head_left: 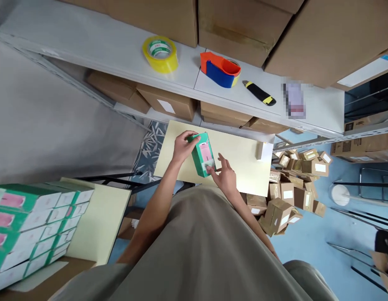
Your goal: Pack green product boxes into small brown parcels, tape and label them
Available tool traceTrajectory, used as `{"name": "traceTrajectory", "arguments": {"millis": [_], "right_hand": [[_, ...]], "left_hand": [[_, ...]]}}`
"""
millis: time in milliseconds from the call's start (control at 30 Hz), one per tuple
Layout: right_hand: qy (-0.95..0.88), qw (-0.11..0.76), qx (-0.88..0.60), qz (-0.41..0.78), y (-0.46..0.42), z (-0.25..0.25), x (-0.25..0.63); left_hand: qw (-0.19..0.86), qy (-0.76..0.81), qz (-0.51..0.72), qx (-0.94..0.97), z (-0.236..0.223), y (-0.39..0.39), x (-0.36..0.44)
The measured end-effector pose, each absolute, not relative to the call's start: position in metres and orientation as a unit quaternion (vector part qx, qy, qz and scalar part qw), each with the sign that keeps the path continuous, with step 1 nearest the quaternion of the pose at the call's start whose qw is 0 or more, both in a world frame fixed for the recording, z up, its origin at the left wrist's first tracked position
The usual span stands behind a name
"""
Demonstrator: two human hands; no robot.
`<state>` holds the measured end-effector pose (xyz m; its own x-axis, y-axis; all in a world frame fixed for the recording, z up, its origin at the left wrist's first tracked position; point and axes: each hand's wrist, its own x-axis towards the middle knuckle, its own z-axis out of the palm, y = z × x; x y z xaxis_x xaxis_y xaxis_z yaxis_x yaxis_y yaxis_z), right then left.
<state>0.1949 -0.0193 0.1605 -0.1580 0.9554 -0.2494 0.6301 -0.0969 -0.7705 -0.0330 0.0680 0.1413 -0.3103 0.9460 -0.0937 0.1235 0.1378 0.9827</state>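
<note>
Over the pale yellow table (241,161) is a green box (197,158) with a pink device pictured on its face. My left hand (183,147) grips its upper end, the thumb lying across the face and the fingers around the far edge. At the lower right corner, the thumb of my right hand (225,175) touches the face over a pale patch. The other fingers of that hand are spread apart, off to the right of the box. A small white box (264,151) stands near the table's right edge.
On the shelf (187,79) ahead lie yellow tape (160,54), an orange and blue tape dispenser (219,70), a utility knife (259,93) and a blurred item. Stacked green boxes (40,221) stand at left. Cardboard boxes (277,213) pile up on the floor at right.
</note>
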Motion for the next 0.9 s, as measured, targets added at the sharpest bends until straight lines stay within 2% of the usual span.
{"name": "traceTrajectory", "arguments": {"millis": [167,267,333,433,500,567,633,700,900], "right_hand": [[-0.719,0.139,-0.603,0.317,-0.022,0.17,0.145],[-0.703,0.153,-0.614,0.324,-0.02,0.164,0.125],[-0.649,0.217,-0.619,0.385,-0.019,0.158,0.118],[-0.473,0.346,-0.569,0.576,-0.019,0.151,0.114],[-0.333,0.406,-0.499,0.69,-0.022,0.148,0.112],[-0.223,0.441,-0.436,0.752,-0.025,0.146,0.11],[-0.152,0.455,-0.397,0.783,-0.027,0.144,0.108],[-0.115,0.456,-0.378,0.798,-0.029,0.142,0.106],[-0.128,0.436,-0.384,0.804,-0.03,0.14,0.111]], "left_hand": [[0.372,0.645,0.5,0.443,0.144,0.079,-0.057],[0.382,0.627,0.507,0.452,0.152,0.081,-0.07],[0.417,0.597,0.527,0.438,0.157,0.078,-0.08],[0.523,0.544,0.547,0.362,0.159,0.066,-0.1],[0.611,0.511,0.526,0.297,0.155,0.052,-0.111],[0.705,0.468,0.474,0.245,0.148,0.034,-0.117],[0.777,0.416,0.423,0.211,0.141,0.016,-0.117],[0.806,0.384,0.407,0.193,0.137,0.001,-0.111],[0.784,0.409,0.425,0.193,0.142,-0.014,-0.096]]}}
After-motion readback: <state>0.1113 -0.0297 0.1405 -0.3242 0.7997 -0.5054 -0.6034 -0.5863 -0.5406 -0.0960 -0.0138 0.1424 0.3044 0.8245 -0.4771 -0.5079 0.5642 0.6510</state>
